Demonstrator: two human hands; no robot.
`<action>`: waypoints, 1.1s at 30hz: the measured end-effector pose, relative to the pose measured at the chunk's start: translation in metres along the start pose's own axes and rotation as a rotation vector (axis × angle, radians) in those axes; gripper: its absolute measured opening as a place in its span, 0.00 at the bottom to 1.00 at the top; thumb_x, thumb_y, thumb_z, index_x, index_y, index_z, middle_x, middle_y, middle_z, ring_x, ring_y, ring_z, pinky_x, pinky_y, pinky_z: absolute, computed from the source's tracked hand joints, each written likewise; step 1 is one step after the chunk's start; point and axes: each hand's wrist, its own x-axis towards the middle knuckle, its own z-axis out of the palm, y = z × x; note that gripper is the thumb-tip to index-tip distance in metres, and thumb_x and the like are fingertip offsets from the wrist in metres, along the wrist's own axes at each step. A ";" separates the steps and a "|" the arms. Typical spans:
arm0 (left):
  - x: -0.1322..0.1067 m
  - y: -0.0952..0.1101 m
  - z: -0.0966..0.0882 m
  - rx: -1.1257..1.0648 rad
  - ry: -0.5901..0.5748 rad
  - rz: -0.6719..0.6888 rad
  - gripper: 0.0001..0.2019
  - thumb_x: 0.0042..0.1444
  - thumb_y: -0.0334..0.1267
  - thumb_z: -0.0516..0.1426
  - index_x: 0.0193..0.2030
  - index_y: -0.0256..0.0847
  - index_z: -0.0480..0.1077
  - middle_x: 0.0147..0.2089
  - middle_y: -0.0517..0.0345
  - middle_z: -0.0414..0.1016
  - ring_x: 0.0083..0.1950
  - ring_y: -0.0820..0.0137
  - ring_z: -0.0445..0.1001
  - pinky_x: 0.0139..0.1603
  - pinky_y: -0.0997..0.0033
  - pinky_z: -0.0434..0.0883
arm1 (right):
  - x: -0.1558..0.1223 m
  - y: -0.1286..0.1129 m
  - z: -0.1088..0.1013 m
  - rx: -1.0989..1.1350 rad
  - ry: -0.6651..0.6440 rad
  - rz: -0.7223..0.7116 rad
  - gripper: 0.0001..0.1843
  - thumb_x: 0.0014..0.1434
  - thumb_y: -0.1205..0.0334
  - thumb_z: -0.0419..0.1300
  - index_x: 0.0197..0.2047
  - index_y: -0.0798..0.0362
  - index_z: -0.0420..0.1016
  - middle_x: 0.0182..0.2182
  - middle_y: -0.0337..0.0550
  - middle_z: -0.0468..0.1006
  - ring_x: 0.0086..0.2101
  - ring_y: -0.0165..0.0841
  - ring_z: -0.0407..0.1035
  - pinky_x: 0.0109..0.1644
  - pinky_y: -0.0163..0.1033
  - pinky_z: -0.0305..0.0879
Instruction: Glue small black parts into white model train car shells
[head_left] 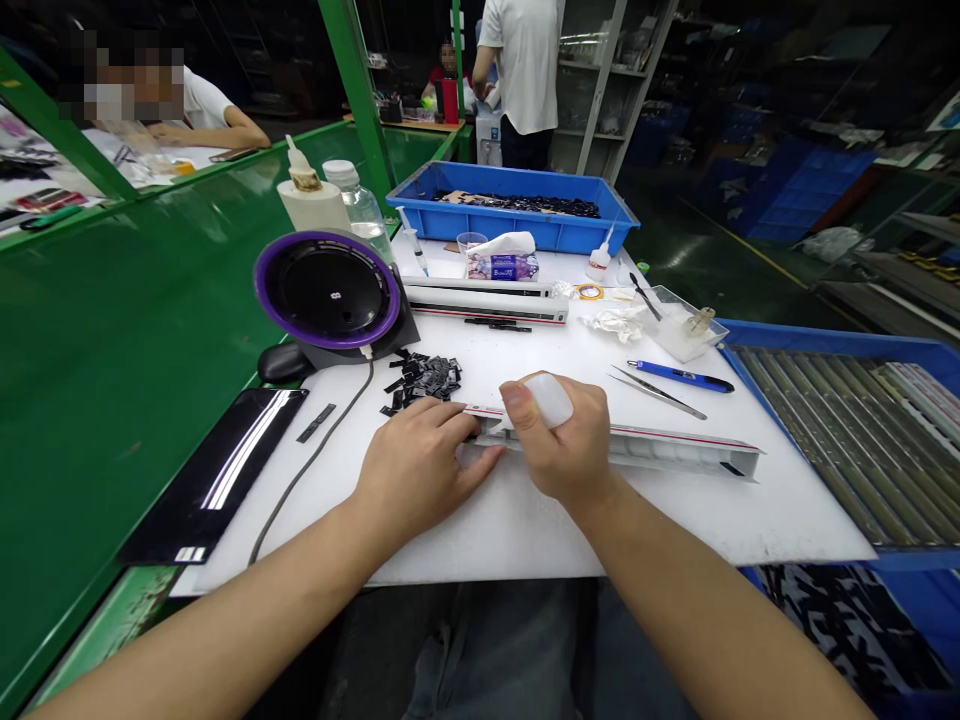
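A long white model train car shell [679, 450] with a red stripe lies on its side on the white tabletop, its hollow inside facing me. My left hand [416, 455] is closed around the shell's left end. In my right hand [570, 440] is a white squeeze bottle [552, 400], held tilted with its tip pointing left into the shell, close to my left fingers. The tip's exact contact is hard to make out. Just beyond my left hand lies a pile of small black pieces [427, 380].
Tweezers [660, 393] and a blue pen [679, 375] lie right. A round purple-rimmed fan [328, 290] stands left, its cable [315, 450] crossing the table. More train shells [487, 305] lie behind. Blue bins [517, 235] stand at the back and right. Other people are in the background.
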 end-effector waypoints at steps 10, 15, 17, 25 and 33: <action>0.000 0.000 0.001 0.011 0.013 0.002 0.14 0.59 0.49 0.54 0.34 0.41 0.74 0.37 0.54 0.79 0.39 0.61 0.73 0.36 0.61 0.71 | 0.002 0.001 -0.001 -0.035 -0.004 -0.008 0.20 0.64 0.58 0.56 0.21 0.53 0.62 0.17 0.34 0.60 0.20 0.25 0.54 0.25 0.36 0.52; 0.000 0.000 0.000 0.001 0.027 0.009 0.13 0.59 0.48 0.55 0.35 0.41 0.74 0.37 0.56 0.79 0.39 0.62 0.73 0.36 0.62 0.71 | -0.001 0.000 -0.003 0.042 0.024 0.040 0.19 0.63 0.56 0.56 0.22 0.53 0.66 0.17 0.36 0.64 0.20 0.27 0.58 0.25 0.36 0.56; 0.000 -0.001 0.001 -0.004 0.035 0.016 0.13 0.59 0.48 0.55 0.35 0.41 0.74 0.37 0.55 0.79 0.39 0.62 0.73 0.36 0.63 0.71 | 0.000 0.001 -0.008 0.163 0.113 0.125 0.19 0.62 0.52 0.56 0.24 0.54 0.70 0.18 0.37 0.66 0.20 0.27 0.59 0.23 0.35 0.58; -0.001 -0.004 0.003 -0.024 0.046 0.013 0.16 0.59 0.50 0.54 0.32 0.41 0.74 0.36 0.54 0.79 0.40 0.61 0.73 0.38 0.62 0.71 | 0.028 0.023 -0.055 0.758 0.288 0.412 0.15 0.52 0.48 0.61 0.30 0.53 0.74 0.18 0.36 0.66 0.18 0.27 0.61 0.16 0.30 0.50; -0.004 -0.006 0.001 -0.028 0.073 0.018 0.15 0.59 0.48 0.55 0.29 0.40 0.73 0.32 0.54 0.77 0.37 0.61 0.73 0.36 0.61 0.71 | 0.055 0.054 -0.094 0.845 0.083 0.595 0.19 0.49 0.50 0.66 0.44 0.45 0.74 0.39 0.37 0.77 0.36 0.28 0.72 0.33 0.32 0.69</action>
